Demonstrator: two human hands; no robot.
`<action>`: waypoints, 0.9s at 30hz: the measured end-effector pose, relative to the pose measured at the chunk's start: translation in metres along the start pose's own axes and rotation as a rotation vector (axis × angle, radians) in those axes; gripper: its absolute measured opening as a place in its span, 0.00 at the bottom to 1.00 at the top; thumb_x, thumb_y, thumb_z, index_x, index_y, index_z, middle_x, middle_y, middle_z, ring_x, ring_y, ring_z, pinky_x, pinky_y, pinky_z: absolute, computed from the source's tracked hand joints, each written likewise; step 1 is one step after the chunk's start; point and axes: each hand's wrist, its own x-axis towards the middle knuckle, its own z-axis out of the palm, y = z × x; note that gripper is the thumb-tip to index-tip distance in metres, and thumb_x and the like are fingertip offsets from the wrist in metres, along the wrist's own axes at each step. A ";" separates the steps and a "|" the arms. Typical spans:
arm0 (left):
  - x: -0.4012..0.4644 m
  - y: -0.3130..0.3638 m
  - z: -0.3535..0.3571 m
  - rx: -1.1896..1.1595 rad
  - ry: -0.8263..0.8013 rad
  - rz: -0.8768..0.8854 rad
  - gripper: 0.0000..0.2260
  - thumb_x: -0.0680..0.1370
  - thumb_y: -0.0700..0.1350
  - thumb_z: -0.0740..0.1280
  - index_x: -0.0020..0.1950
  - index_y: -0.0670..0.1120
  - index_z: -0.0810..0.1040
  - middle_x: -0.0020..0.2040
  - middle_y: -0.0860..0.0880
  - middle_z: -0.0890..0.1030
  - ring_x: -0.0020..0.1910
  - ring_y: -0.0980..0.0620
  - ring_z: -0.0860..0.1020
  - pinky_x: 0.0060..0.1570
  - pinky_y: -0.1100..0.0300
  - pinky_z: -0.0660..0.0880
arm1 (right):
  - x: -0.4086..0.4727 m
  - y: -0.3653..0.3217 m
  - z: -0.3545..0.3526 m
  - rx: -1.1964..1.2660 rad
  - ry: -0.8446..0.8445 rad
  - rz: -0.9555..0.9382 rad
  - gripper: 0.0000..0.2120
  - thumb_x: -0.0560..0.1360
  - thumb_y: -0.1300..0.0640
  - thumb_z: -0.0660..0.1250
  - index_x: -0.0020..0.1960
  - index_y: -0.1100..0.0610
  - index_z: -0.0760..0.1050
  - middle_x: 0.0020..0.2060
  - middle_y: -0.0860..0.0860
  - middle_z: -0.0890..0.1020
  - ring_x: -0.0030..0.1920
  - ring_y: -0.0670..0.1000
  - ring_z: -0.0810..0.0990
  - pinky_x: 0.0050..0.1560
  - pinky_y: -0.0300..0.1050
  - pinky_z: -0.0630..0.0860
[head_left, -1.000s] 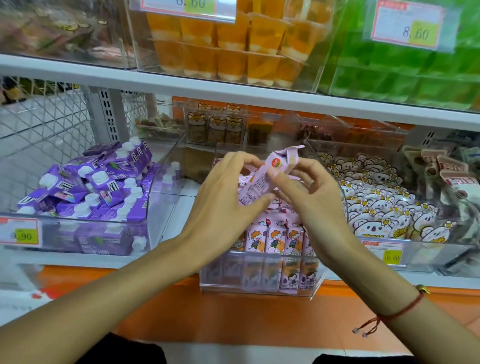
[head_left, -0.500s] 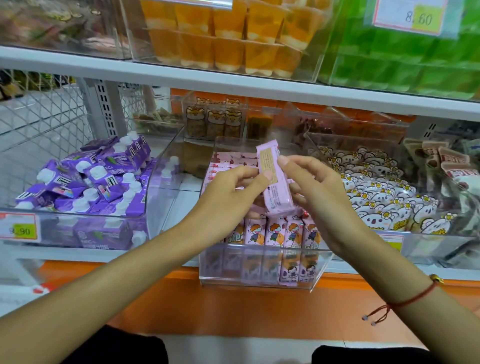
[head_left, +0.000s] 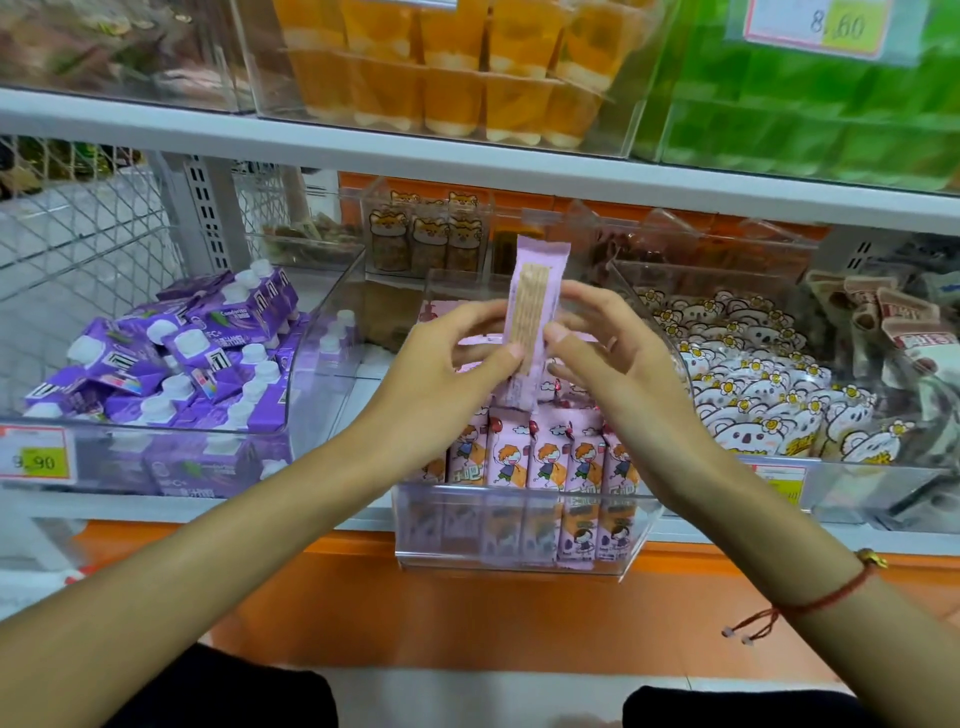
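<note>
A long pink snack packet (head_left: 530, 317) stands upright in front of me, its printed back side facing me. My left hand (head_left: 447, 374) pinches its left edge with thumb and fingers, and my right hand (head_left: 613, 364) pinches its right edge. Both hands hover over a clear plastic bin (head_left: 519, 525) on the lower shelf. A row of the same pink packets (head_left: 540, 452) with a cartoon child stands upright in that bin.
A clear bin of purple drink cartons (head_left: 171, 374) sits to the left, with a 9.90 price tag (head_left: 36, 460). A bin of white koala-print packets (head_left: 753, 384) sits to the right. Orange jelly cups (head_left: 457, 67) and green packs (head_left: 810, 119) fill the shelf above.
The packet went from tilted and crumpled between my fingers to straight and upright with its back side toward me. The view shifted slightly lower.
</note>
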 end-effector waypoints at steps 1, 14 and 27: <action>0.001 -0.001 -0.001 -0.001 0.006 0.016 0.15 0.78 0.37 0.65 0.64 0.50 0.74 0.58 0.59 0.79 0.56 0.63 0.78 0.55 0.72 0.74 | -0.001 0.000 0.001 -0.016 -0.029 -0.035 0.14 0.78 0.60 0.64 0.63 0.51 0.72 0.55 0.47 0.80 0.54 0.42 0.80 0.54 0.37 0.76; 0.000 0.002 -0.002 -0.104 0.146 0.031 0.12 0.75 0.44 0.70 0.57 0.52 0.74 0.54 0.56 0.80 0.51 0.61 0.81 0.52 0.65 0.78 | -0.005 0.002 0.005 -0.117 -0.041 -0.116 0.28 0.72 0.60 0.72 0.68 0.50 0.65 0.58 0.41 0.76 0.59 0.39 0.75 0.60 0.35 0.72; 0.007 0.003 -0.018 -0.146 0.107 0.063 0.21 0.75 0.38 0.70 0.65 0.53 0.72 0.61 0.51 0.79 0.54 0.59 0.81 0.51 0.66 0.77 | 0.004 0.005 -0.006 0.280 0.042 0.172 0.19 0.69 0.50 0.69 0.58 0.57 0.78 0.44 0.49 0.84 0.39 0.47 0.80 0.45 0.37 0.78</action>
